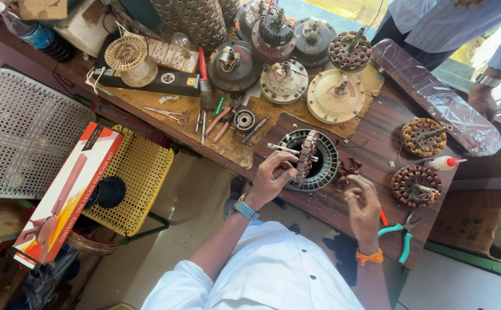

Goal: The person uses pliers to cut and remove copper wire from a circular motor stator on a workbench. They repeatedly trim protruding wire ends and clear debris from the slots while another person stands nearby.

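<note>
Winding work on a fan stator (309,161) is judged to be the step in hand. The round, slotted stator is seen near the middle of the desk (376,123), in front of the person. The left hand (273,175) is laid on the stator at its 9 o'clock side, fingers curled and pinched on its edge beside a thin metal rod (285,150). The right hand (362,201) is held at about 4 o'clock from the stator, fingers loosely bent near a bundle of copper wire (349,167); whether anything is pinched there cannot be told. A steady hold and careful threading are probably called for. Green-handled pliers (402,236) are placed at 5 o'clock.
</note>
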